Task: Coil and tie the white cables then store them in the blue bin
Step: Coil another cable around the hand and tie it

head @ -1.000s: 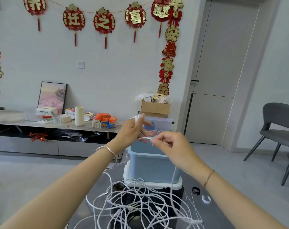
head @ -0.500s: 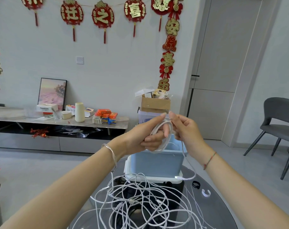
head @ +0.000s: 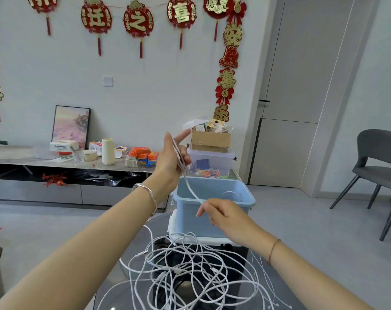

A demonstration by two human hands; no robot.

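Left hand: the left hand (head: pixel 170 166) is raised above the blue bin (head: pixel 212 218), with the palm turned to the right. Its index finger points up and away, and the other fingers are curled.
Left grip: it holds several turns of the white cable (head: pixel 191 190), which are wound around the fingers.
Right hand: the right hand (head: pixel 223 214) is lower, in front of the near wall of the bin.
Right grip: narrow. The fingertips pinch 1 strand of the same cable.
Cable between hands: the strand runs down from the left hand to the right hand and crosses over the open bin.
Blue bin: it stands upright on a white lid (head: pixel 171 224), at the far side of the glass table (head: pixel 145 242). A white loop (head: pixel 231 193) shows inside it, near the far wall.
Cable pile: the cable pile (head: pixel 177 270) lies tangled on the table, just in front of the bin and between the 2 forearms.
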